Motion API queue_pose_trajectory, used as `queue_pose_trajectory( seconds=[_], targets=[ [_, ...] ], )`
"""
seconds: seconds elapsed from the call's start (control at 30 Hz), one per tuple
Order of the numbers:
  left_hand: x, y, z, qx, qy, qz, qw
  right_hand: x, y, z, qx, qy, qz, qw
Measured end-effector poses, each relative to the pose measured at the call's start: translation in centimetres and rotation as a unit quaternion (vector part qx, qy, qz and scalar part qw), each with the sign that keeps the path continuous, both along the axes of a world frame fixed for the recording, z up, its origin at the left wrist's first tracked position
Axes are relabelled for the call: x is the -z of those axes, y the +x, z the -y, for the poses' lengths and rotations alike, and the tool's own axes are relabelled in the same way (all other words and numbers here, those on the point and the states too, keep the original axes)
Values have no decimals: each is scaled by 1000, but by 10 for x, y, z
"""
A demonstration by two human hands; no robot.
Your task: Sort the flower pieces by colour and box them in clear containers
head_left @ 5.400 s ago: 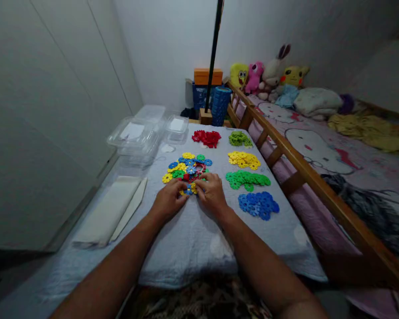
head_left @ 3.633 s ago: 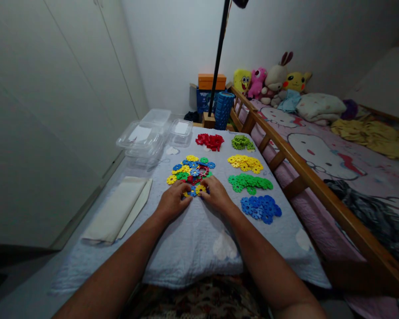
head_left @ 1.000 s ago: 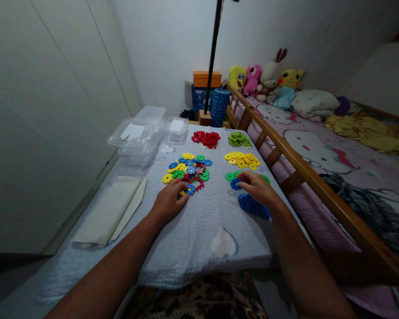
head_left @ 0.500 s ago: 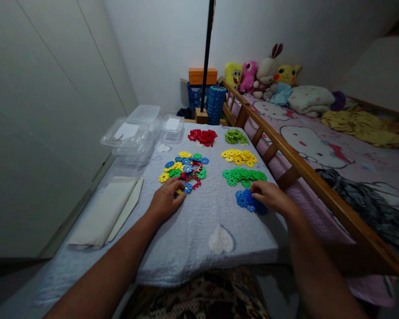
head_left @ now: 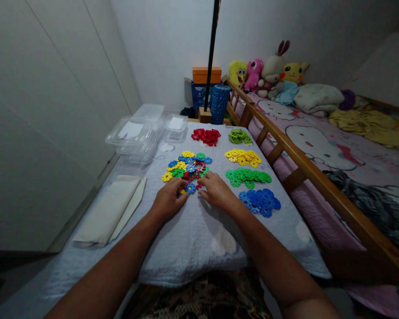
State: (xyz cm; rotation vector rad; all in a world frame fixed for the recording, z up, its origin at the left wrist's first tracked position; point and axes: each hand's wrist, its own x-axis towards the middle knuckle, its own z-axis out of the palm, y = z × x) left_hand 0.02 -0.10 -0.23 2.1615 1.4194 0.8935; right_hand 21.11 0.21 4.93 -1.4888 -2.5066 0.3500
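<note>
A mixed pile of flower-shaped plastic discs (head_left: 181, 165) in yellow, blue and green, with red toothed pieces among them, lies mid-table. Over its near left edge rests my left hand (head_left: 171, 195), fingers bent and thumb apart from them, beside a blue disc (head_left: 190, 188). At the near right edge is my right hand (head_left: 217, 190), its thumb and fingers parted around the red pieces. To the right lie single-colour groups: blue discs (head_left: 261, 201), green discs (head_left: 248, 176) and yellow discs (head_left: 243, 157). My fingers partly hide the pile's near side.
Red pieces (head_left: 206, 136) and light green pieces (head_left: 239, 136) lie at the far end. Clear plastic containers (head_left: 131, 137) stand on the left, behind a folded cloth or paper (head_left: 108, 208). A wooden bed rail (head_left: 286, 153) borders the right side.
My right hand has moved left from the blue group to the mixed pile. My left hand stays at the pile. The view has shifted slightly.
</note>
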Motion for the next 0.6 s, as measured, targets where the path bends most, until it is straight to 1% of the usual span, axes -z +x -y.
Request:
queue_pose_trajectory(
  seconds=[0.07,0.13,0.27,0.37,0.47,0.53,0.6],
  targets=[
    [-2,0,0,-1,-5,-1,1000,9,-16,-3,-3,20,-8,1000],
    [-3,0,0,1,-11,0,1000,17,-24,-5,1,28,-12,1000],
    [-4,0,1,4,-17,2,1000,28,-26,-6,14,22,-34,999],
    [-3,0,0,5,-20,3,1000,33,-25,-8,19,26,-82,996],
    [-2,-1,0,3,-20,0,1000,30,-21,-10,20,-5,-136,990],
    [-2,-1,0,2,-22,-4,1000,24,-13,-10,18,-41,-176,983],
    [-2,-1,-1,2,-24,-9,1000,14,1,-9,26,-66,-220,973]
  ],
)
